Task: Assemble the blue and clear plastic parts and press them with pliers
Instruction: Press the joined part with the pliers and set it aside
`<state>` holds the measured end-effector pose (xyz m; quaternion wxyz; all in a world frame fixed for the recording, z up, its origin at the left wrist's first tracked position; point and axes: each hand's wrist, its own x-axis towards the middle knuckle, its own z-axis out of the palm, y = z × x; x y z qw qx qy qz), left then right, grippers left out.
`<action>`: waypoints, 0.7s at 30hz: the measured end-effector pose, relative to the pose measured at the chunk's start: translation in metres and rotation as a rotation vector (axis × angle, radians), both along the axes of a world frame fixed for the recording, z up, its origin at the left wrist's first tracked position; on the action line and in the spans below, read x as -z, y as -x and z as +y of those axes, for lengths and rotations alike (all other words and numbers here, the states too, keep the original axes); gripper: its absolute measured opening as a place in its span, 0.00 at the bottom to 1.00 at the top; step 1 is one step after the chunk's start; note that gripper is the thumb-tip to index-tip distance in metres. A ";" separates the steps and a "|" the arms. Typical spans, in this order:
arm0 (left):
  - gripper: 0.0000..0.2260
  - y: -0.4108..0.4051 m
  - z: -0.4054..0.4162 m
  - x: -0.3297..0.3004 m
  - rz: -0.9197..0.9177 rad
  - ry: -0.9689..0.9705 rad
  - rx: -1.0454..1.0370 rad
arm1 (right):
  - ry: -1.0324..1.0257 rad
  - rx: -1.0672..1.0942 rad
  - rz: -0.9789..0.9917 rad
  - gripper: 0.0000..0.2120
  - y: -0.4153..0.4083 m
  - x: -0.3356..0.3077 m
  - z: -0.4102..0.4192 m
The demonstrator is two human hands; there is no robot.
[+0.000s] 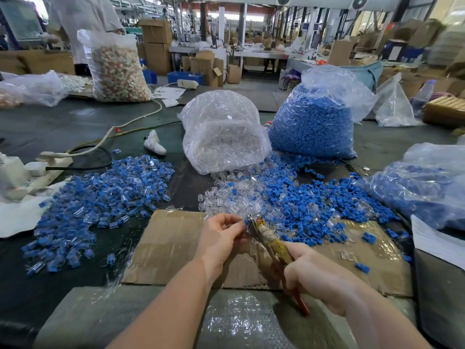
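My left hand point(221, 238) pinches a small blue and clear part point(246, 222) at its fingertips, over a flattened cardboard sheet point(171, 245). My right hand point(317, 275) grips the pliers point(270, 241), whose tape-wrapped jaws meet the part. One red handle sticks out below my right hand. Loose blue parts point(309, 205) and clear parts point(226, 200) lie heaped just beyond the cardboard. A heap of assembled blue and clear pieces point(100, 200) spreads at the left.
A bag of clear parts point(224, 132) and a bag of blue parts point(314, 122) stand behind the heaps. Another bag with blue parts point(425, 182) lies at the right. A power strip point(50, 162) with cables sits at the left. A person point(85, 23) stands at the far left.
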<state>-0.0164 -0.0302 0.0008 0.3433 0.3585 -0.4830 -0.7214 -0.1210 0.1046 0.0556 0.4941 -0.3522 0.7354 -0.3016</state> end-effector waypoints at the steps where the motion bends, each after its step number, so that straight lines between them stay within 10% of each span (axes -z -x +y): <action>1: 0.03 0.000 0.000 0.000 0.000 0.002 -0.003 | 0.000 -0.005 0.010 0.19 0.000 0.000 0.000; 21: 0.05 -0.002 -0.007 0.004 -0.058 -0.016 -0.024 | 0.038 -0.040 0.062 0.19 -0.001 -0.003 -0.002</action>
